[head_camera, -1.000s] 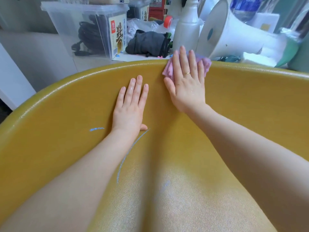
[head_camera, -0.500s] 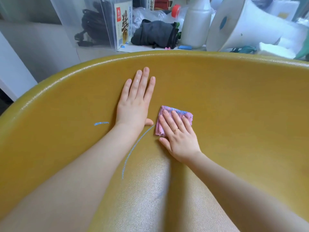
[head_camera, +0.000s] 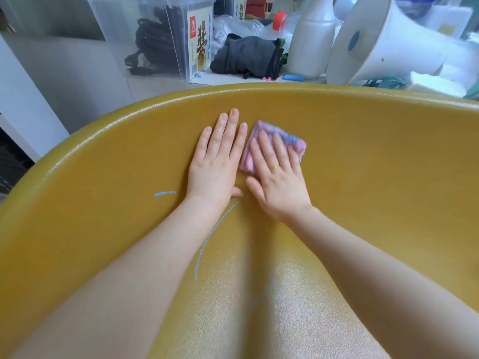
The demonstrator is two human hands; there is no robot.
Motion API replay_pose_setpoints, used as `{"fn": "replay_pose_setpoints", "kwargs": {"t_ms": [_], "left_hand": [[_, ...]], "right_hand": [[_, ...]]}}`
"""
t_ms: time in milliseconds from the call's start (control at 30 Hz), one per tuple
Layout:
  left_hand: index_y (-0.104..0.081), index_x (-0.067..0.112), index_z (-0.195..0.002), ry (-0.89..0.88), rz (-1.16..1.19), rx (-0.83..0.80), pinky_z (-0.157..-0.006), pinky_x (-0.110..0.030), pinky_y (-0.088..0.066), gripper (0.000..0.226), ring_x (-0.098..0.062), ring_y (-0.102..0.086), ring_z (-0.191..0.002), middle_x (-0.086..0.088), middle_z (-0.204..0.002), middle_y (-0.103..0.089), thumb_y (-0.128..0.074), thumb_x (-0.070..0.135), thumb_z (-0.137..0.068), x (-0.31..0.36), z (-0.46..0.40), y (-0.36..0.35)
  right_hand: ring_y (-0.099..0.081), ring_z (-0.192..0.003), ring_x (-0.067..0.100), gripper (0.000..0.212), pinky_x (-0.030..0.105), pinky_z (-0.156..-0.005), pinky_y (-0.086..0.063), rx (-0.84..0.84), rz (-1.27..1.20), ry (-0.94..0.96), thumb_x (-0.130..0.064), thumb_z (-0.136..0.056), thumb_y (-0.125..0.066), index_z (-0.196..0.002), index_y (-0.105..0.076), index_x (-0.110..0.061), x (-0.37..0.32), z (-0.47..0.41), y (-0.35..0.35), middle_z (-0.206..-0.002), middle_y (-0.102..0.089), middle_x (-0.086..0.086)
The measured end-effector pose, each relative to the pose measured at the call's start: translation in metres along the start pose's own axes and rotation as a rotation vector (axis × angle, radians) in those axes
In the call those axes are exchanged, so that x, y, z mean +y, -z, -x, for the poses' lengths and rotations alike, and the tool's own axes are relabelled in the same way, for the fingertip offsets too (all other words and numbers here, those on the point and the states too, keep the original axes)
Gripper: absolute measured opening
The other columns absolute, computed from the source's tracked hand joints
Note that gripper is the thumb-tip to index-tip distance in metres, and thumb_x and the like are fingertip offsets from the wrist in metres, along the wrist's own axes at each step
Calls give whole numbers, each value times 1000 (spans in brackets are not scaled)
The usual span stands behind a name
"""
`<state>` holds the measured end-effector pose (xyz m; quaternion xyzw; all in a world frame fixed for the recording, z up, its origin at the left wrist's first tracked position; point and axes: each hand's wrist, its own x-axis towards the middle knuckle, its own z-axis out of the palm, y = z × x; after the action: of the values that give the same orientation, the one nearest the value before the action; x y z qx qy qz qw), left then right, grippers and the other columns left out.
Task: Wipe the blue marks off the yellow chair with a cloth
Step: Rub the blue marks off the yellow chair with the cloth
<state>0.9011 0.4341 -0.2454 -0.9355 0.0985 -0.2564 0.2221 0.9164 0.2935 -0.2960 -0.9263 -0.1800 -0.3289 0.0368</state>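
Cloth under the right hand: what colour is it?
Pink, with blue smears near its far edge: cloth, head view.

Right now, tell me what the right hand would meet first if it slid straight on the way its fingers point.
Bare yellow chair surface first, then probably its rim; the right hand, flat on the pink cloth, points up the backrest.

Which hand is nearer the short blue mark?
Left. The left hand lies just right of the short blue mark; the right hand presses the cloth farther right.

Both hands lie flat on the chair (head_camera: 363, 177) back, left hand (head_camera: 217, 161) beside right hand (head_camera: 278, 177), which covers the cloth (head_camera: 298, 145) (marks (head_camera: 207, 244) nearer, by the left forearm).
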Motion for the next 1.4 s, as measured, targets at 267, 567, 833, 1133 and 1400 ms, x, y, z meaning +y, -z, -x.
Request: {"fn": "replay_pose_setpoints", "kwargs": {"t_ms": [267,567,833,1133,1400], "left_hand": [[20,4,-144,-97,129,-212,-115,-38,8,124,-26,16,-143,-15,-153,25,-64,58,-70,-21,22,14],[24,-4,-140,-20,-120,-310,-115,-43,6,133,-29,16,-143,-20,-151,26,-62,67,-66,-64,53,24],[24,-3,-139,-14,-120,-285,-115,-42,7,134,-29,15,-143,-19,-152,25,-61,68,-65,-65,53,20],[26,-4,-138,-17,-118,-322,-115,-41,7,133,-30,16,-143,-20,-151,26,-60,67,-67,-65,54,24],[20,-3,-142,-47,-54,-323,-115,-37,7,125,-29,14,-143,-19,-152,23,-62,60,-71,-69,58,26]], "right_hand": [[-17,-138,24,67,40,-110,-6,-346,-55,2,-57,-93,-7,-143,-22,-15,-29,110,-24,-150,-25,2],[-21,-135,26,65,36,-110,-3,-171,-79,34,-55,-95,-10,-141,-26,-13,-36,30,-8,-146,-36,7],[-18,-140,31,65,38,-111,-3,38,-141,32,-46,-91,-28,-144,-25,-11,-48,-56,21,-152,-24,11],[-11,-139,23,66,39,-111,-3,-311,-209,121,-58,-94,-11,-144,-17,-15,-54,89,-20,-150,-18,2],[-12,-137,25,65,35,-110,-1,-349,-222,100,-57,-95,-5,-144,-17,-15,-60,90,-17,-150,-22,5]]}}
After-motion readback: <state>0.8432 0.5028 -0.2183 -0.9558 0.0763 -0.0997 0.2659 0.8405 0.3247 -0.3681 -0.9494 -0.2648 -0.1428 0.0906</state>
